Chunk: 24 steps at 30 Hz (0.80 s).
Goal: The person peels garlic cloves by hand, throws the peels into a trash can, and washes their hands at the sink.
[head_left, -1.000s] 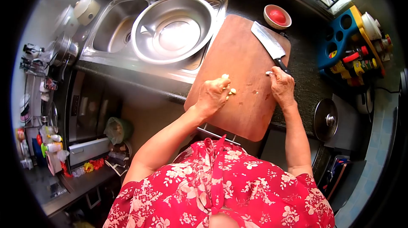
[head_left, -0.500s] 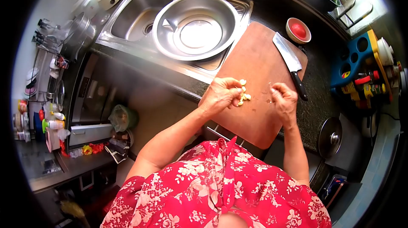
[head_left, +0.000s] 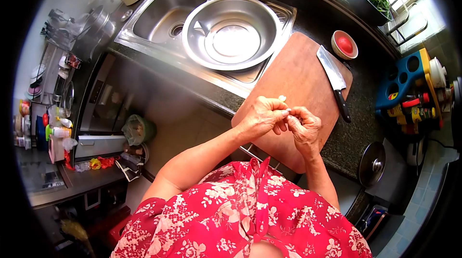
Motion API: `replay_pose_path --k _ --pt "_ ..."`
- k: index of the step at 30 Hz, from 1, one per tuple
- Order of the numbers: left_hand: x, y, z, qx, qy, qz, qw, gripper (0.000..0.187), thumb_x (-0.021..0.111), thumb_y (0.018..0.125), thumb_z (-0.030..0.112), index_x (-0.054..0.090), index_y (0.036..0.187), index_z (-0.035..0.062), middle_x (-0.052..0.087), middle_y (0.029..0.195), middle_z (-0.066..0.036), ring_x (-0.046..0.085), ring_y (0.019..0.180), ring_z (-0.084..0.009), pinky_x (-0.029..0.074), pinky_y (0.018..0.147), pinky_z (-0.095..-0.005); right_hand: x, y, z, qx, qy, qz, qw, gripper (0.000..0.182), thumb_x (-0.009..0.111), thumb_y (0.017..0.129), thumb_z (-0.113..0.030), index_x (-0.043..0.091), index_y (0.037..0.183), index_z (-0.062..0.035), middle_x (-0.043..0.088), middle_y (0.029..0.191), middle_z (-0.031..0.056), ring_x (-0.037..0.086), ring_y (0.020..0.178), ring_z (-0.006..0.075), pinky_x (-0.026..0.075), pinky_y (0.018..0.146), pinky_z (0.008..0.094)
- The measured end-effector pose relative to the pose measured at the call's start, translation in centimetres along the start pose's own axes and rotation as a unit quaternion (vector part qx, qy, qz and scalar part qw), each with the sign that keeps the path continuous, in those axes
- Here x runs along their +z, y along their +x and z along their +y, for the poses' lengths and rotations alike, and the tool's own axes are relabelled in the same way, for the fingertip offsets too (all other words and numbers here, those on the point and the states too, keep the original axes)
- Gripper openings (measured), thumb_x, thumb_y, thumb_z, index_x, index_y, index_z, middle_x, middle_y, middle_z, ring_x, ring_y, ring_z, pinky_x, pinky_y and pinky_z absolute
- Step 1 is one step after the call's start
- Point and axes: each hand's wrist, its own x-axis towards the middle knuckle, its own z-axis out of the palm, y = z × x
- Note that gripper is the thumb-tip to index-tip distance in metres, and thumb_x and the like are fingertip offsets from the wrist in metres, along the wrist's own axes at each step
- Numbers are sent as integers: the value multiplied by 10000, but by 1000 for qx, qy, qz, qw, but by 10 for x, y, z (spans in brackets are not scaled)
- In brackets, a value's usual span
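Observation:
Over the near part of the wooden cutting board (head_left: 288, 73), my two hands meet at the fingertips. My left hand (head_left: 264, 117) is closed in a pinch on a small pale piece, apparently a garlic clove (head_left: 288, 110). From the other side, my right hand (head_left: 305, 127) pinches at the same clove, its fingers curled. Another pale clove (head_left: 282, 98) shows just beyond my left fingers; my hands hide whatever lies beneath them. A kitchen knife (head_left: 332, 73) with a black handle rests along the board's right side, apart from both hands.
Left of the board, a wide steel basin (head_left: 192, 49) sits over the sink (head_left: 144, 25). A small bowl (head_left: 352, 52) with something red inside stands behind the knife. Farther right are a blue rack (head_left: 385, 85) and a pot lid (head_left: 368, 162). Greens fill a dark container (head_left: 358, 0).
My right hand has moved left to join my left hand, and their fingertips now meet. The small pile of cloves, visible before, is now mostly covered. The whole view has shifted slightly.

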Motion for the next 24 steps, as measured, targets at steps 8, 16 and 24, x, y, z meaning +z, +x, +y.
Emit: replay_pose_path --k 8,16,24 --pt "-16 -9 4 -64 -119 -41 990 213 495 878 184 553 825 -15 591 691 -90 568 536 -108 472 461 -198 9 4 -17 105 108 -27 988 63 555 817 -54 577 798 1 509 586 -7 413 464 28 300 404 160" --pt "-30 -22 9 -43 -105 -21 993 199 498 874 164 559 814 -16 600 710 -93 564 528 -102 464 439 -191 27 10 -22 167 289 -61 941 81 481 829 -46 545 834 3 483 565 33 319 359 47 211 324 177" --pt "-47 -37 10 15 -28 55 998 172 497 821 104 577 770 -40 592 612 -90 560 479 -115 451 398 -224 46 20 -1 173 301 -134 928 45 474 831 -117 474 822 -73 417 529 -11 255 315 43 210 297 184"
